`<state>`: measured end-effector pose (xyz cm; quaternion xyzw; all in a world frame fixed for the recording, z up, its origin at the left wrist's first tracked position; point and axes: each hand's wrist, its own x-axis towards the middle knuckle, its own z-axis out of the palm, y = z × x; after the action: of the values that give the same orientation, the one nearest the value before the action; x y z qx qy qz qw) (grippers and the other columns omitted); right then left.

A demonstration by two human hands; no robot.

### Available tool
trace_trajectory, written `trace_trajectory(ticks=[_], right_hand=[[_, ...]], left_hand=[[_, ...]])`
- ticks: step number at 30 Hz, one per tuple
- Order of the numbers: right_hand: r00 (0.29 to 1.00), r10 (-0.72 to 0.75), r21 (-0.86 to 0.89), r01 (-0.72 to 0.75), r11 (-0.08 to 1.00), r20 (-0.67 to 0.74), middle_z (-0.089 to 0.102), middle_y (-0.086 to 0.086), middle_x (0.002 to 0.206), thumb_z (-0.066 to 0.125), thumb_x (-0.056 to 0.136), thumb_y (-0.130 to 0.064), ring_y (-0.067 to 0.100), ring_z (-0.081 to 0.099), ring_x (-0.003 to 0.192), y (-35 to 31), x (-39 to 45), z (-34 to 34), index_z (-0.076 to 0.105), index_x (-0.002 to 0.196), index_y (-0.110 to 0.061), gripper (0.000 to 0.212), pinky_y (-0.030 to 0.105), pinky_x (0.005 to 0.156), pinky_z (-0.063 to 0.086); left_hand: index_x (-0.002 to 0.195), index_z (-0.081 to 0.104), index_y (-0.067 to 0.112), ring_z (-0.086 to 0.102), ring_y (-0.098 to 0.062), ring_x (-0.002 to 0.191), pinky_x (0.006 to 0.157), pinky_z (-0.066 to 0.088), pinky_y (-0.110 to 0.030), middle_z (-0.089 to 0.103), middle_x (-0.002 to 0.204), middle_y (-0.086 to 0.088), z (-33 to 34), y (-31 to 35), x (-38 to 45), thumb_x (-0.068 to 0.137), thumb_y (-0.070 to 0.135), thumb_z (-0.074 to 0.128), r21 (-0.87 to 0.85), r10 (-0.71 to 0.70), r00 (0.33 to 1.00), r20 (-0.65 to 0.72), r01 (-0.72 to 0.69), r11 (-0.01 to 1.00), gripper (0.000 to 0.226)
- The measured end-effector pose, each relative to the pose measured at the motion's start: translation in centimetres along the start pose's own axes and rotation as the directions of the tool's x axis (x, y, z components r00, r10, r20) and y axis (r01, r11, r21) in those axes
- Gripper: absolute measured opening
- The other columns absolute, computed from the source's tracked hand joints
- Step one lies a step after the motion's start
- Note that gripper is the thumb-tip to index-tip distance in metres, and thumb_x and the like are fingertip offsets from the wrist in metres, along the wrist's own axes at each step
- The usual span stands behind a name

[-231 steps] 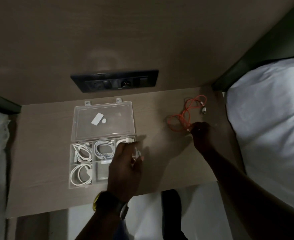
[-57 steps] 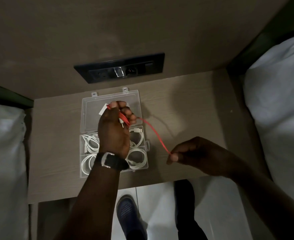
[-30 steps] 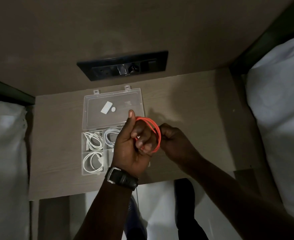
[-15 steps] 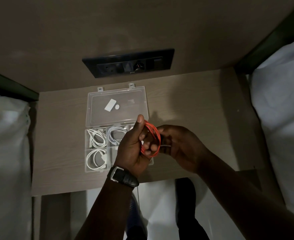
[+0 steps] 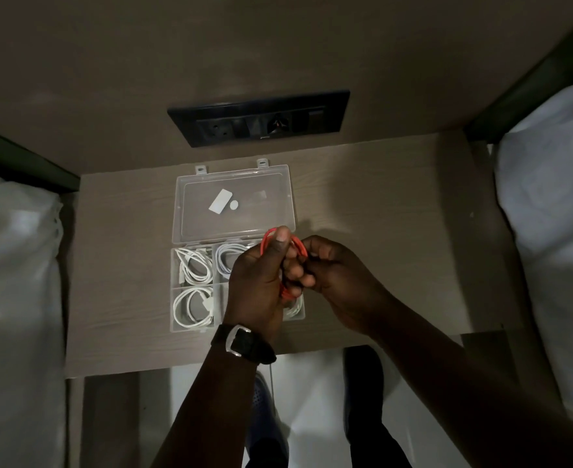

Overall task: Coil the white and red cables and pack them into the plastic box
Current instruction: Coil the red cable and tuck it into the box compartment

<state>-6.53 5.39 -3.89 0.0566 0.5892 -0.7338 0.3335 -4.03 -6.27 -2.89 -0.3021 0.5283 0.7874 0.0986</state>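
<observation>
The red cable [image 5: 265,243] is wound into a small coil around the fingers of my left hand [image 5: 261,282], which grips it above the right half of the clear plastic box [image 5: 173,298]. My right hand [image 5: 337,282] presses against the coil from the right, fingers closed on it. Coiled white cables [image 5: 192,265] fill the box's left compartments, with another white coil [image 5: 229,256] in the upper middle one. The right compartments are mostly hidden by my hands. The box's lid [image 5: 234,177] lies open toward the wall.
The box rests on a narrow wooden bedside table [image 5: 396,231]. A black socket panel [image 5: 259,118] is on the wall behind. White bedding lies to the left [image 5: 11,282] and right [image 5: 555,231]. My feet show on the floor below the table's front edge.
The loose red cable has been drawn in and wound around my left fingers. Both hands have come together over the box, and my right hand has closed onto the coil.
</observation>
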Motion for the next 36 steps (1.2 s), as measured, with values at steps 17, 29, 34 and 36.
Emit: trace_trajectory(ticks=[17,29,34,36], right_hand=[[0.926,-0.356,-0.572,0.227,0.788,-0.122,0.070,0.005,0.097,0.051,0.094,-0.003,0.017,0.064,0.090,-1.3,2.0,0.1,0.067,0.105,-0.009,0.020,0.031,0.081,0.049],[0.954,-0.108,0.021,0.119,0.993,-0.281,0.071,0.015,0.096,0.057,0.090,0.007,0.024,0.066,0.083,3.4,2.2,4.6,0.068,0.104,-0.013,0.027,0.045,0.075,0.055],[0.964,-0.126,-0.146,0.093,0.985,-0.235,0.075,0.006,0.097,0.059,0.087,0.001,0.021,0.071,0.090,5.9,1.9,7.0,0.071,0.103,-0.018,0.028,0.041,0.076,0.059],[0.960,-0.157,-0.286,0.087,0.954,-0.231,0.074,0.003,0.099,0.059,0.085,-0.003,0.020,0.070,0.093,6.8,2.0,7.4,0.071,0.104,-0.019,0.027,0.046,0.085,0.057]], left_hand=[[0.080,0.062,0.009,0.056,-0.022,0.067,0.056,0.046,-0.029,0.060,0.072,-0.009,-0.8,-1.2,0.5,0.096,0.041,0.053,0.121,0.092,0.977,-0.193,-0.069,0.990,0.037],[0.093,0.071,0.022,0.069,-0.022,0.081,0.075,0.054,-0.042,0.074,0.086,-0.007,-6.5,-2.9,0.2,0.100,0.036,0.048,0.552,0.316,0.922,-0.224,-0.147,0.821,0.028],[0.100,0.069,0.025,0.068,-0.014,0.082,0.073,0.054,-0.037,0.072,0.088,0.002,-10.0,-4.6,-1.1,0.100,0.051,0.032,0.686,0.300,0.910,-0.286,-0.024,0.728,0.045],[0.099,0.067,0.014,0.066,-0.027,0.088,0.082,0.053,-0.049,0.070,0.093,-0.010,-10.8,-5.2,-1.3,0.101,0.046,0.037,0.614,0.270,0.910,-0.314,-0.022,0.789,0.045]])
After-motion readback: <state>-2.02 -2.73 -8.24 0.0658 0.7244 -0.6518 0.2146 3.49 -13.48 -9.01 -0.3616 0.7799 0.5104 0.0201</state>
